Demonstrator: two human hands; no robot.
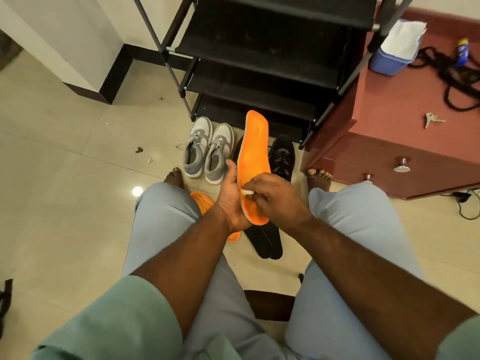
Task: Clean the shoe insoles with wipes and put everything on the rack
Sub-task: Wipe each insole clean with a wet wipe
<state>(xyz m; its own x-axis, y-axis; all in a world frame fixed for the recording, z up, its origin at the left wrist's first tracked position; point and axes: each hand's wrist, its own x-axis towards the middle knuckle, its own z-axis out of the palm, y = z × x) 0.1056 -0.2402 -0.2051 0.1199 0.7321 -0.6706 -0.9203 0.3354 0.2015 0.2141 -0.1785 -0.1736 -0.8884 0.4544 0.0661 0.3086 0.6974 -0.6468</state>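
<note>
A: We hold the orange insole upright between our knees, our left hand curled round its heel edge from the left, toe end pointing at the black shoe rack

B: And our right hand?

A: Its grip is pinched on a small white wipe, pressed against the insole's lower half. A second orange insole lies on the floor under our left wrist, partly hidden, just beside a pair of black insoles lying flat below the hands

B: What room do we have at the edges?

A: Little ahead. The grey sneakers stand side by side at the rack's foot, a black shoe to their right, and the insole's tip overlaps the lowest shelf in our view. The red-brown cabinet closes in on the right, its corner near our right foot. To the left the tiled floor lies open, with a few scraps on it

B: Any writing?

A: On the cabinet top sit a blue tub of wipes, a black cord, keys and a blue and yellow item whose label is too small to read
</note>
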